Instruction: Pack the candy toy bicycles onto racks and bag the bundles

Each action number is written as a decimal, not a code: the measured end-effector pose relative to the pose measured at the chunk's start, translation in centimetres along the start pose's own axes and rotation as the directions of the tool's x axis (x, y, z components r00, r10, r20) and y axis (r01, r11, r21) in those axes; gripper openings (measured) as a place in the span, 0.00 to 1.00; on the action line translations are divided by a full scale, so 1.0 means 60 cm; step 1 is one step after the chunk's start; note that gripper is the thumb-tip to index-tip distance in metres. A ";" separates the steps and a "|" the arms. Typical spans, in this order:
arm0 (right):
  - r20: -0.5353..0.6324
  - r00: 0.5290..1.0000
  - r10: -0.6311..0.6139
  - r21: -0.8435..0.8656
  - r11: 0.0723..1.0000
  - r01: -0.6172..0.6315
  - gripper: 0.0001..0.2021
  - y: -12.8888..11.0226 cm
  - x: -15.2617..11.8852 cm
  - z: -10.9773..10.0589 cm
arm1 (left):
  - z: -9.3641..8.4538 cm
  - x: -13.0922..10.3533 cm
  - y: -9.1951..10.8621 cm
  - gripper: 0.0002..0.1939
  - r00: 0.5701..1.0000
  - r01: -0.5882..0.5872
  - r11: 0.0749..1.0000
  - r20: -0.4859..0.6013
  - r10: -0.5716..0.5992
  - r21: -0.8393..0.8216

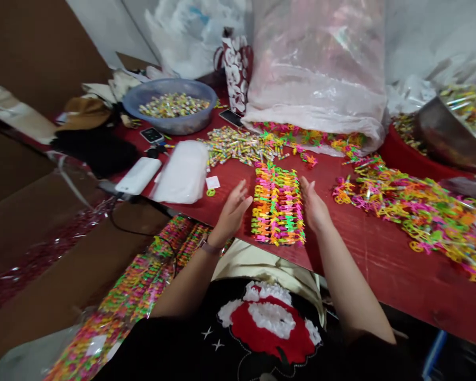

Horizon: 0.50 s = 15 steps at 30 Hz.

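Note:
A block of small pink, yellow, green and orange plastic pieces (278,205) lies in neat rows near the front edge of the red table (353,238). My left hand (234,209) is at its left side, fingers apart, with nothing in it. On the right side of the block my right hand (314,205) is upright and open, its palm turned toward the rows. Left of my left hand are a small white paper square (213,182) and a green plastic piece (210,192). Behind the block is a pile of small printed tubes (238,146).
Loose colourful pieces (412,206) spread at the right. A large plastic sack (317,69) stands behind. At the left are a stack of clear bags (183,172), a white box (138,175) and a blue basin (170,124). Filled packs (130,291) lie below the table's left edge.

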State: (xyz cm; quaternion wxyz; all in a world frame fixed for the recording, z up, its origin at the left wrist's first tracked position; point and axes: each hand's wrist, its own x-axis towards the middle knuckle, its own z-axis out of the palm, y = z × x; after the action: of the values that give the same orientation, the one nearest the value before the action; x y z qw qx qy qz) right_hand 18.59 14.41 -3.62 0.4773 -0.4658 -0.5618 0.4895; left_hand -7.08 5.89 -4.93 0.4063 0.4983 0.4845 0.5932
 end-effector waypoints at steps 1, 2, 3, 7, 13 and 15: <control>-0.031 0.999 0.027 0.039 0.999 -0.026 0.38 -0.006 0.001 -0.003 | -0.033 0.006 0.007 0.34 0.994 -0.072 0.990 -0.068 0.080 0.122; -0.069 0.997 0.036 0.075 0.997 -0.031 0.37 -0.011 -0.001 -0.007 | -0.071 0.012 0.012 0.34 0.973 -0.135 0.946 -0.141 0.183 0.296; -0.118 0.993 0.027 0.104 0.995 -0.015 0.36 -0.016 -0.007 -0.011 | -0.112 0.018 0.016 0.34 0.932 -0.147 0.885 -0.239 0.273 0.442; -0.270 0.962 -0.035 0.145 0.986 0.077 0.32 -0.026 -0.052 -0.015 | -0.252 0.041 0.017 0.29 0.940 0.093 0.643 -0.281 0.196 0.761; -0.325 0.945 0.041 0.251 0.967 0.045 0.27 -0.034 -0.123 0.012 | -0.296 0.052 0.024 0.16 0.970 0.155 0.476 -0.224 0.090 0.866; -0.355 0.934 0.046 0.260 0.964 0.051 0.26 -0.037 -0.141 0.010 | -0.295 0.054 0.040 0.16 0.967 0.162 0.425 -0.229 0.111 0.890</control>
State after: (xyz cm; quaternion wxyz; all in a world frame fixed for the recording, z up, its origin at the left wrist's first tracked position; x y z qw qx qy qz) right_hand 18.83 5.75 -2.14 0.6301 -0.4784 -0.3956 0.4664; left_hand -25.09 5.53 -2.53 0.0195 0.5506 0.7815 0.2928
